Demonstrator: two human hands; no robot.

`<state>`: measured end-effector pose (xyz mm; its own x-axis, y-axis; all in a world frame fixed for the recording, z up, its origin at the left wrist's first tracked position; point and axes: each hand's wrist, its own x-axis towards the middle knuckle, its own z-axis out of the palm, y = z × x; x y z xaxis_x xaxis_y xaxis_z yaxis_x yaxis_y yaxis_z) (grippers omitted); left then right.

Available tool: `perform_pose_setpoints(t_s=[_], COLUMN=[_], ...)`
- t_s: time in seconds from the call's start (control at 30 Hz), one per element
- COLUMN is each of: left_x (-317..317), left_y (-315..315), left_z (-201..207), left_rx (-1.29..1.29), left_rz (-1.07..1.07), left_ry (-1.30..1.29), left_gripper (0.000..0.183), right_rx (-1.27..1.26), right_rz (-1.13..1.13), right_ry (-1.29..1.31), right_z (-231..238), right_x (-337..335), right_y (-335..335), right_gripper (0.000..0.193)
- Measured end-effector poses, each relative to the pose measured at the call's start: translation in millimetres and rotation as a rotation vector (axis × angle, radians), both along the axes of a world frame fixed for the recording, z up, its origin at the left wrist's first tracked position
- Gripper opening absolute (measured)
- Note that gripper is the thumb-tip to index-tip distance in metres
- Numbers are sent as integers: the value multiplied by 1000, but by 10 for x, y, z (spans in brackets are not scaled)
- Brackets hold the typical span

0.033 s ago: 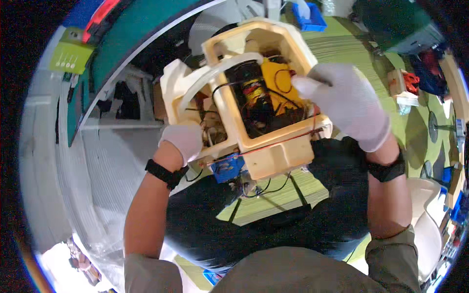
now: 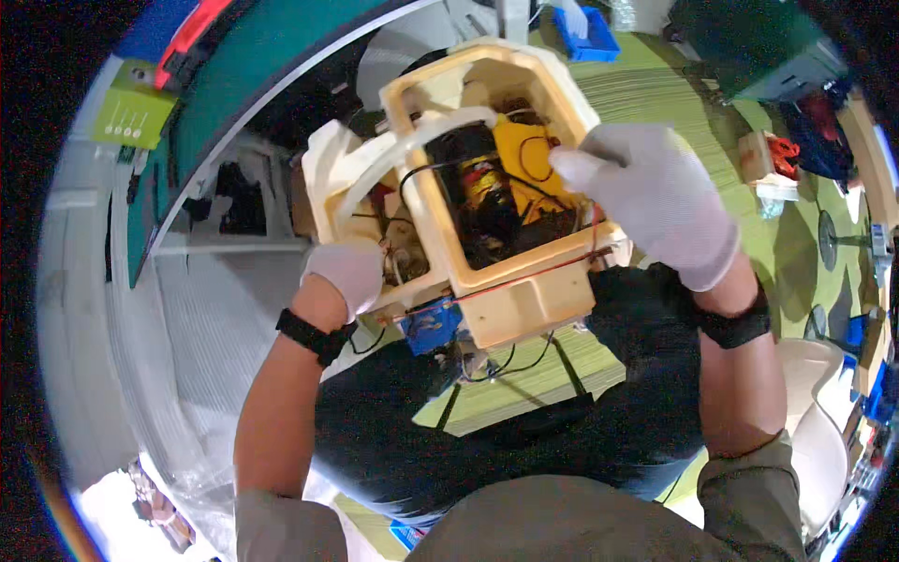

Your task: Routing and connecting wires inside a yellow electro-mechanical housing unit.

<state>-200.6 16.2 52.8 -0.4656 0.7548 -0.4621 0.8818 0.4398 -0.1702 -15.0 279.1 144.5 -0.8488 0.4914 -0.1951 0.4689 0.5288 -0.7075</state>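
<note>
A cream plastic housing [image 2: 524, 309] with two open compartments sits tilted before me, above my knees. Its larger compartment holds a black cylinder [image 2: 466, 145] with a yellow label, a yellow part [image 2: 524, 150] and dark wires. A pale curved hose [image 2: 370, 173] arches between the compartments. My left hand [image 2: 346, 272], in a white glove, is closed on the lower left edge of the housing. Over the right rim, my gloved right hand [image 2: 665, 201] has thumb and fingers drawn together; what they pinch is hidden. A red wire [image 2: 524, 279] runs along the housing's near side.
Below the housing hang a blue box-shaped part [image 2: 433, 328] and loose black cables [image 2: 510, 365]. A blue bin [image 2: 587, 36] stands on the green floor beyond. At right are a carton with red items [image 2: 775, 157] and a white chair [image 2: 815, 393].
The view has shifted very slightly, so the housing and hands appear a little further left. Both hands keep about the same places on the housing.
</note>
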Motion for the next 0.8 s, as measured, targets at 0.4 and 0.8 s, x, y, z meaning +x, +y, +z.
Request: perform_pose_setpoints(t_s=[0.4,0.8], left_x=[7,-54], left_y=[189,116], left_z=[946,794], left_rx=[453,893], left_rz=[582,697], left_ry=[-440,-653], left_gripper=[25,29], right_rx=[46,82], right_rz=[-4,7], right_ry=[57,35], right_z=[-89,-69], right_x=[149,129], right_y=[207,212], right_gripper=[43,43])
